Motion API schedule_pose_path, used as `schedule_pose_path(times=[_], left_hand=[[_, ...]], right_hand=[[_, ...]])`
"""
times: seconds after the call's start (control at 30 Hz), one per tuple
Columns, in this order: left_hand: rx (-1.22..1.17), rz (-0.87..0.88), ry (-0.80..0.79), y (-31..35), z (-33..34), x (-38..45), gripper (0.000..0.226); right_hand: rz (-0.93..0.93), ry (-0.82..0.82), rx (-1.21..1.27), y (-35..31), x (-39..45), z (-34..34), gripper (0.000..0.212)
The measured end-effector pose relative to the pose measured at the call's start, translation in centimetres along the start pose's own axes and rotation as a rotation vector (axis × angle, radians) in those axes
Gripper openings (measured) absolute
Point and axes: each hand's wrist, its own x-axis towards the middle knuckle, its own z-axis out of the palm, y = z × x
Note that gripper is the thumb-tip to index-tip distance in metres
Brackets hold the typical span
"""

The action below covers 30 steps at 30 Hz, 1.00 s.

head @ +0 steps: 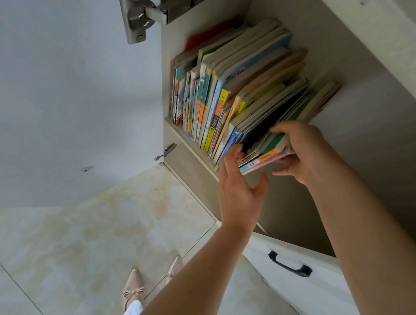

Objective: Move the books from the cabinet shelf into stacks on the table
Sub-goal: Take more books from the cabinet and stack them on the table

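Observation:
A row of thin colourful books stands on the cabinet shelf, leaning to the right. My right hand grips a small bundle of books at the row's right end, fingers over the top and thumb beneath, with their spines tipped out past the shelf edge. My left hand is spread just below and left of that bundle, fingertips touching the spines of the neighbouring books. The table is out of view.
The open cabinet door with a metal hinge stands to the left. Below the shelf is a white drawer front with a black handle. Beige tiled floor and my shoes lie beneath.

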Motion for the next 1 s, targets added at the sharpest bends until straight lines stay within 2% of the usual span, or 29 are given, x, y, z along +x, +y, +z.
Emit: schedule_pose_path(times=[0.23, 0.3, 0.4, 0.5, 0.63, 0.73, 0.8, 0.9, 0.97, 1.0], left_hand=[[0.011, -0.089, 0.006, 0.0, 1.4, -0.1, 0.084], [-0.016, -0.114, 0.032, 0.0, 1.8, 0.0, 0.078], [0.068, -0.088, 0.068, -0.2, 2.3, -0.1, 0.065], [0.126, -0.062, 0.034, -0.5, 2.5, -0.5, 0.066], [0.097, -0.150, -0.020, -0.7, 2.8, 0.3, 0.061], [0.227, -0.108, -0.050, -1.3, 3.1, 1.9, 0.046], [0.291, -0.056, -0.081, -1.4, 2.9, 2.5, 0.045], [0.324, 0.019, -0.101, -1.5, 1.5, 1.8, 0.045], [0.294, 0.051, -0.091, -1.9, -0.1, 0.7, 0.043], [0.292, 0.069, -0.086, -2.1, -1.1, 0.2, 0.044]], right_hand=[[-0.018, 0.008, 0.031, 0.8, -0.2, -0.4, 0.015], [-0.009, 0.010, 0.030, 0.9, -0.2, -0.3, 0.021], [0.023, 0.021, 0.034, 0.5, -0.3, -0.3, 0.018], [0.041, 0.036, 0.040, 0.4, -0.1, -0.5, 0.026], [-0.023, 0.080, 0.002, 1.1, -0.1, -0.5, 0.029], [-0.131, 0.110, -0.015, 1.6, -0.5, -0.5, 0.014], [-0.184, 0.127, -0.012, 1.9, -0.9, -0.6, 0.002], [-0.183, 0.071, -0.022, 2.3, -2.0, -0.6, 0.006], [-0.146, 0.025, 0.012, 3.3, -3.0, -0.5, 0.025], [-0.141, 0.002, 0.018, 3.9, -3.4, -0.3, 0.027]])
